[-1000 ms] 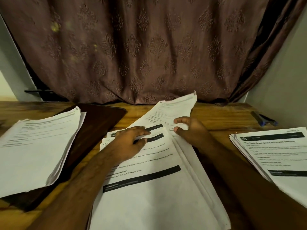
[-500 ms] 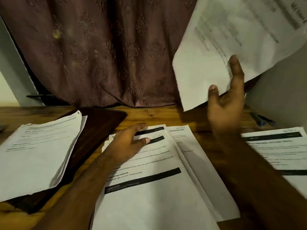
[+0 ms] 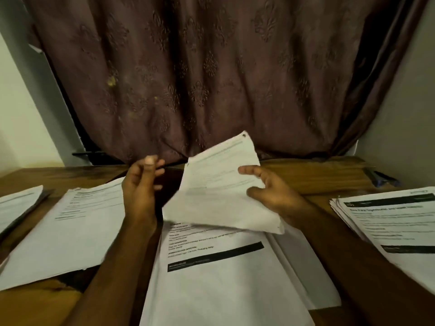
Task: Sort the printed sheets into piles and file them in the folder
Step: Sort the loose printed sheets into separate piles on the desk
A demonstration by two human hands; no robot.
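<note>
My right hand grips a printed sheet by its right edge and holds it tilted above the middle pile. My left hand is raised beside the sheet's left edge with loosely curled fingers and holds nothing. A second pile lies to the left, partly over a dark brown folder at the back. A third pile with black header bars lies at the right. More sheets show at the far left edge.
A wooden table carries everything. A brown patterned curtain hangs right behind it. A dark pen lies at the back right near the grey wall.
My right hand brought the lifted sheet down from high on the right to above the middle pile. My left hand rose off the middle pile. The view shifted left.
</note>
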